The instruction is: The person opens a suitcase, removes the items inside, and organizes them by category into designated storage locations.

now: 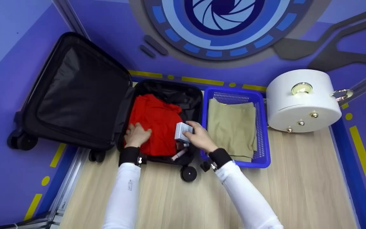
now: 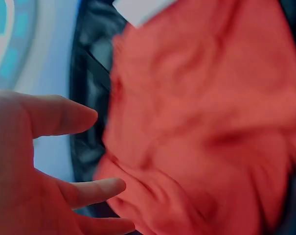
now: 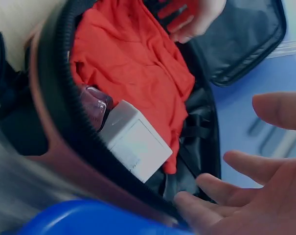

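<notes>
An open black suitcase (image 1: 191,103) holds a rumpled red garment (image 1: 157,124). My left hand (image 1: 137,136) is over the garment's left side, its fingers spread in the left wrist view. At the garment's right edge sits a small white box (image 1: 183,131), tilted inside the suitcase. My right hand (image 1: 202,138) is beside that box; the right wrist view shows its fingers apart and a gap between them and the box. Near the box lie a dark reddish glossy item (image 3: 95,106) and a slim pale pink tube (image 1: 179,155).
To the right of the suitcase stands a blue plastic basket (image 1: 262,140) with folded khaki cloth (image 1: 230,127) inside. Beyond it is a white rounded case (image 1: 297,92) with gold knobs. The raised suitcase lid (image 1: 81,92) leans at the left, against the purple wall (image 1: 106,28).
</notes>
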Available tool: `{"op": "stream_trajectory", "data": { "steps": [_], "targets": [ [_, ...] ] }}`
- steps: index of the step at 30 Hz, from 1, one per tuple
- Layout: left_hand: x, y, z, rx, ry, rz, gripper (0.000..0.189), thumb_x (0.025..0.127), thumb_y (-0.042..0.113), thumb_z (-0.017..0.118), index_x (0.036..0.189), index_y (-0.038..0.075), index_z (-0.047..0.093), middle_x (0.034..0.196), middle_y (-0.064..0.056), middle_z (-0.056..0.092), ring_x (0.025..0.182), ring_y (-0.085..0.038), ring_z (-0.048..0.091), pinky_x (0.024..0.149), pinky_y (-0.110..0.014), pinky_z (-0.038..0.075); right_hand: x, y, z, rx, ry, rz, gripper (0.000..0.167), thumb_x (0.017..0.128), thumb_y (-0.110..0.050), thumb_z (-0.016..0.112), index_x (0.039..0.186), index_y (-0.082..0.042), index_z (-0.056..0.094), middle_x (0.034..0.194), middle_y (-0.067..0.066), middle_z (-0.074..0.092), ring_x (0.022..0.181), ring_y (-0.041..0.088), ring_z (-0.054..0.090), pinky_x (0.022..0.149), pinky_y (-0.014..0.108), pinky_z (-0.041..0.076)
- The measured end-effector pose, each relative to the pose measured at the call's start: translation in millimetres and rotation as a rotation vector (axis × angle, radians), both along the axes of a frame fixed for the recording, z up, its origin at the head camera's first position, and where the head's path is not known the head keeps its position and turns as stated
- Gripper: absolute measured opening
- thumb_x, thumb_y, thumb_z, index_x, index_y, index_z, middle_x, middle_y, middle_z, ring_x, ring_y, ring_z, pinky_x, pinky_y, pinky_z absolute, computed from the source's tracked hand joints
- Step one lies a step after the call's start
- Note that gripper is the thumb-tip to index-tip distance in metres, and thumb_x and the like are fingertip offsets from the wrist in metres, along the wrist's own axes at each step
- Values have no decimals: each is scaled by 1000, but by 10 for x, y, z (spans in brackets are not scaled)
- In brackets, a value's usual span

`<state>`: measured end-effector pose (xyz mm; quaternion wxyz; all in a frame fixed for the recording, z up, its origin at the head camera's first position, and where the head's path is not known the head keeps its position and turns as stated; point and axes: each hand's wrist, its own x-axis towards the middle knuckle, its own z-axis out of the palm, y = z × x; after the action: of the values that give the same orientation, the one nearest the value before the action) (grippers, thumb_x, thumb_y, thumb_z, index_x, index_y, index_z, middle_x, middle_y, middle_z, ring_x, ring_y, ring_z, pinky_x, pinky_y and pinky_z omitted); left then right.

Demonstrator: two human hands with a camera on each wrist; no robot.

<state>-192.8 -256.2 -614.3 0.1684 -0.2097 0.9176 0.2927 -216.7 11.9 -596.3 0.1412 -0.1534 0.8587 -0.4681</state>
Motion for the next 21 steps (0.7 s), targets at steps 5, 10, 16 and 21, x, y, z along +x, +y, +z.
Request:
{"op": "stream_trajectory", "data": {
  "steps": [5,10,16,21],
  "targets": [
    [-45,-173,-114,94,-81,37,75,104,39,49,157,-9,26,161,-38,15,144,-58,28,113,-70,27,-223,-192,-113,92,-39,46,56,97,-24,64,146,3,55,149,22,54,138,35,51,116,46,38],
    [-95,-216,-148,186,-113,58,78,102,38,48,158,-11,23,157,-43,14,141,-56,35,117,-59,32,-407,-263,-250,186,-91,137,59,100,-23,62,152,2,48,154,21,51,143,35,47,118,45,36],
    [-73,-222,-149,173,-141,3,70,98,36,50,149,-12,42,149,-40,38,134,-48,46,113,-52,39,-514,-328,-329,230,-150,258,60,102,-27,59,154,0,46,157,24,46,146,38,41,120,47,33],
    [-34,-238,-153,108,-126,-25,52,97,34,57,133,-3,56,138,-25,58,133,-52,44,109,-55,38,-508,-370,-381,279,-193,273,63,101,-35,62,154,-4,49,150,29,44,140,40,44,117,47,36]
  ]
}}
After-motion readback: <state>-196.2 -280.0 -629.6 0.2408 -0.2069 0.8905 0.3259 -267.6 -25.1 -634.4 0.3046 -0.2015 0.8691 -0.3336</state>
